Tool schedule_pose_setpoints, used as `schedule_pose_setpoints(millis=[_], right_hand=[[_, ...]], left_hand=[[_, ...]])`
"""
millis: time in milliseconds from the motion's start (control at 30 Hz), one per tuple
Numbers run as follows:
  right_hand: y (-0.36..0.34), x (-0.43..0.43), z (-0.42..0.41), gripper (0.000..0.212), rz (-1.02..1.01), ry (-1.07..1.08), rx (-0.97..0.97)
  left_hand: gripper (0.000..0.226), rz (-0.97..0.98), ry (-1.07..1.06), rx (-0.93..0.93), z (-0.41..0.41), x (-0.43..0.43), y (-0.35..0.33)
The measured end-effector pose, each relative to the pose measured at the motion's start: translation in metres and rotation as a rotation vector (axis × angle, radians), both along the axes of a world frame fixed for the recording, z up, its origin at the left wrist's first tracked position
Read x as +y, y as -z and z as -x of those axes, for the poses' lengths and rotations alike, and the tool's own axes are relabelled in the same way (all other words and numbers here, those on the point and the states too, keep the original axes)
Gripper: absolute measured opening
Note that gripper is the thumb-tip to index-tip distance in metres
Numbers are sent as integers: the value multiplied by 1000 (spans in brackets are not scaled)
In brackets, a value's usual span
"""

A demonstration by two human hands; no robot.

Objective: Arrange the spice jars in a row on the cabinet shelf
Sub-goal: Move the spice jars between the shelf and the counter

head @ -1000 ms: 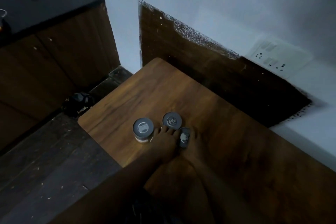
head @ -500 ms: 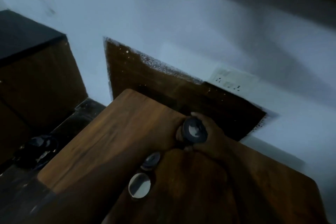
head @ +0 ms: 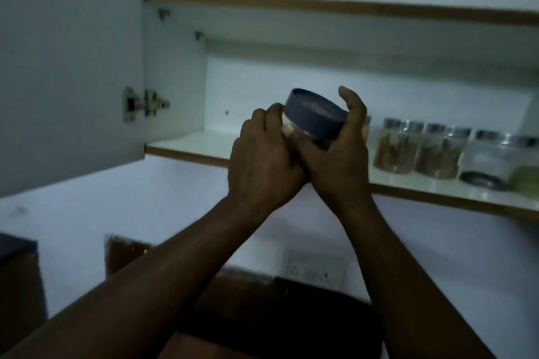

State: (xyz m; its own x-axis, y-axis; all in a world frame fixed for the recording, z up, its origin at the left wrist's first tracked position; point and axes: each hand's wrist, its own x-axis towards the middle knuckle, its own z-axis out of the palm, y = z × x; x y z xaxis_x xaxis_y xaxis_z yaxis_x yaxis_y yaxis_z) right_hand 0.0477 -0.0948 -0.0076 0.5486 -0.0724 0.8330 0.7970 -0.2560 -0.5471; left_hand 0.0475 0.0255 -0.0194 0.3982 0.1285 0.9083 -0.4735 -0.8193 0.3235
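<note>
Both hands hold one spice jar with a dark grey lid up in front of the cabinet shelf. My left hand wraps its left side and my right hand cups its right side and underside. The jar is tilted, lid toward me, and its body is mostly hidden by my fingers. Several glass spice jars with metal lids stand in a row on the right part of the shelf. The left part of the shelf is bare.
The open cabinet door hangs at the left on a metal hinge. A second shelf runs above. Below are a white wall with a socket plate and the wooden table.
The view has swung up from the table to the cabinet. Both hands lifted one jar off the table to shelf height; the other two jars on the table are out of view.
</note>
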Motion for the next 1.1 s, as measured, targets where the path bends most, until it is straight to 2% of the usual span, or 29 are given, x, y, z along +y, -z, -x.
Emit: schedule_pose_setpoints(millis=[67,167,267,367,467,733,833,933,1033,1100], right_hand=[[-37,0,-29,94,56,83,57],[-65,-7,-74,96,165,169,211],[-59,-18,-108,99,261,194,346],[-32,-20,-128,93,368,232,394],[-15,-20,-140,90,371,299,349],[-15,-16,-134,92,408,461,279],[-12,-14,-113,72,399,566,181],[4,-12,-80,50,346,626,-7],[40,-2,-41,32,307,462,-166],[80,11,-20,25,345,335,-80]], left_hand=[[60,22,-35,71,-25,-9,-33],[65,37,67,305,-66,-13,-56],[69,47,146,448,-99,-17,-46],[62,72,86,515,-124,-23,-20],[49,84,23,487,-140,-23,-9],[39,61,-38,474,-132,-21,-11],[44,65,-73,373,-111,-19,-8],[45,67,41,137,-77,-13,15],[31,-20,145,3,-37,-1,58],[26,-59,170,64,-11,10,96]])
